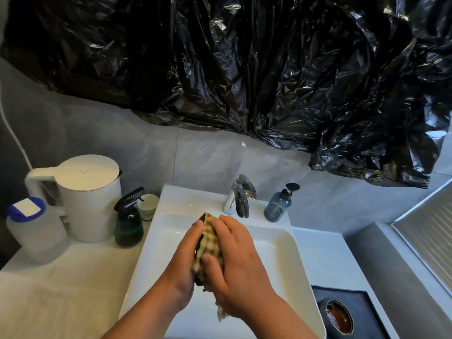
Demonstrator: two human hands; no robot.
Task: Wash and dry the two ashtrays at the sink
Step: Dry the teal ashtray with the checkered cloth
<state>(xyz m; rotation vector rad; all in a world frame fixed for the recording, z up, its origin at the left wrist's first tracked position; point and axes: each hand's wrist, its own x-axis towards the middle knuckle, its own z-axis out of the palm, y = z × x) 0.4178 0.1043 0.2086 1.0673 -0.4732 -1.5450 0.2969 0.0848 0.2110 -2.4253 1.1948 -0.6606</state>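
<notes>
Hands [238, 261] around cloth [210, 237] and ashtray [201, 218]

Over the white sink [281, 243], 1 dark ashtray [201, 218] is held between 2 hands, almost wholly wrapped in a green-and-cream checked cloth [210, 241]. Only slivers of its edge show. The left hand [186, 255] grips it from the side and the right hand [234, 253] curls over the cloth. The amber ashtray [340, 315], round and glassy, sits upright on a dark tray [362, 302] right of the sink.
</notes>
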